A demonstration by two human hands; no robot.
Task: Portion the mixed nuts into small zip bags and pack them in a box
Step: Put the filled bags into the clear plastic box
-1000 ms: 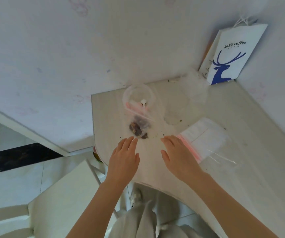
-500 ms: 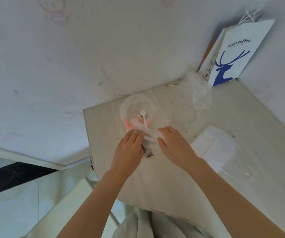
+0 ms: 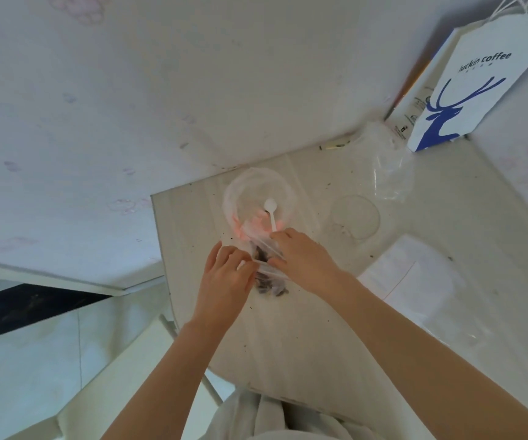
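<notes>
A small clear zip bag [image 3: 270, 282] holding dark nuts lies on the pale table [image 3: 288, 344], just in front of a clear round plastic container [image 3: 257, 198]. A white plastic spoon [image 3: 271, 212] leans in that container beside pink-edged bag pieces. My left hand [image 3: 226, 281] pinches the bag's left edge. My right hand [image 3: 304, 258] pinches its right side near the top strip. The hands cover most of the bag's upper part.
A clear round lid [image 3: 354, 219] lies right of the container, with crumpled clear plastic [image 3: 389, 166] behind it. A stack of flat zip bags [image 3: 415, 277] lies at the right. A white paper coffee bag [image 3: 475, 87] stands in the corner. Crumbs dot the table.
Both hands moved forward from the table's near part onto the nut bag and took hold of its edges. The view shifted downward and closer.
</notes>
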